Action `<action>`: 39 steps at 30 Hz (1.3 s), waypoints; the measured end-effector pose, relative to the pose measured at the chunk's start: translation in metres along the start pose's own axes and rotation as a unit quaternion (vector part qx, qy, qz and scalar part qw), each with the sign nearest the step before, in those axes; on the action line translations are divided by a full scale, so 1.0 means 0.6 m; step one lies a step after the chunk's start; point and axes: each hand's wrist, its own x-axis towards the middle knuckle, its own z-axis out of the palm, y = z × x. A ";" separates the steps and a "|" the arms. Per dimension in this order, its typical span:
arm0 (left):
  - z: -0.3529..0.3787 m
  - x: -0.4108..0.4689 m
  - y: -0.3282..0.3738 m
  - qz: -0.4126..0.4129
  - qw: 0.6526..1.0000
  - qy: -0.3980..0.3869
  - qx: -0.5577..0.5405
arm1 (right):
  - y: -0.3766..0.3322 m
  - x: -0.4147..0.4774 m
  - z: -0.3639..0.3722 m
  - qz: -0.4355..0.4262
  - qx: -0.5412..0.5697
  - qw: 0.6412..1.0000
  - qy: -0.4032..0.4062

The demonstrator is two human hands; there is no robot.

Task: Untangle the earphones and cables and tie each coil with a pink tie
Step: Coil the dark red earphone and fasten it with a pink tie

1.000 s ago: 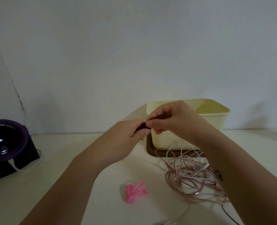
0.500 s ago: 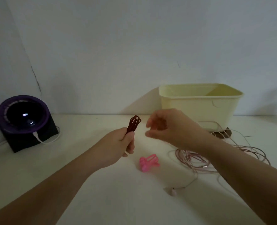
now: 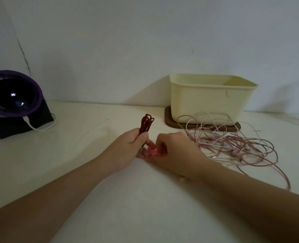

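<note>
My left hand (image 3: 127,149) grips a coiled dark red cable (image 3: 146,124) upright in its fist, the loops sticking out above the thumb. Right beside it on the table, my right hand (image 3: 175,151) pinches the bundle of pink ties (image 3: 153,151) with curled fingers; most of the bundle is hidden under them. A tangled heap of pink and white earphone cables (image 3: 232,142) lies on the table to the right of my right hand, with one strand trailing toward the front.
A cream plastic box (image 3: 211,100) stands on a brown lid (image 3: 169,120) behind the tangle, against the wall. At the far left sits a black and purple round device (image 3: 11,100) with a white cable plugged in. The table is white.
Both hands came down from in front of the box. My left hand kept the red coil; my right hand let go of it and dropped onto the pink ties.
</note>
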 end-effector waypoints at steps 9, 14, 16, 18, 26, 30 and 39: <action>0.005 -0.008 -0.017 0.093 0.989 0.008 0.112 | 0.022 -0.009 0.009 -0.002 0.070 0.997 0.026; 0.003 -0.008 -0.019 0.100 0.987 0.003 0.127 | 0.028 -0.012 -0.007 -0.003 0.132 0.991 -0.010; 0.003 -0.009 -0.021 0.102 0.985 0.002 0.140 | 0.027 -0.012 -0.008 0.002 0.128 0.992 -0.012; 0.004 -0.011 -0.023 0.103 0.984 0.005 0.148 | 0.025 -0.011 -0.003 0.008 0.110 0.994 0.001; 0.005 -0.020 -0.012 0.159 0.960 0.000 0.232 | 0.026 -0.012 0.004 0.001 0.100 0.995 0.024; 0.004 -0.018 -0.012 0.187 0.940 -0.002 0.285 | 0.028 -0.010 -0.009 -0.018 0.122 0.992 -0.005; 0.003 -0.017 -0.015 0.188 0.953 -0.001 0.240 | 0.024 -0.015 0.007 -0.025 0.074 0.997 0.028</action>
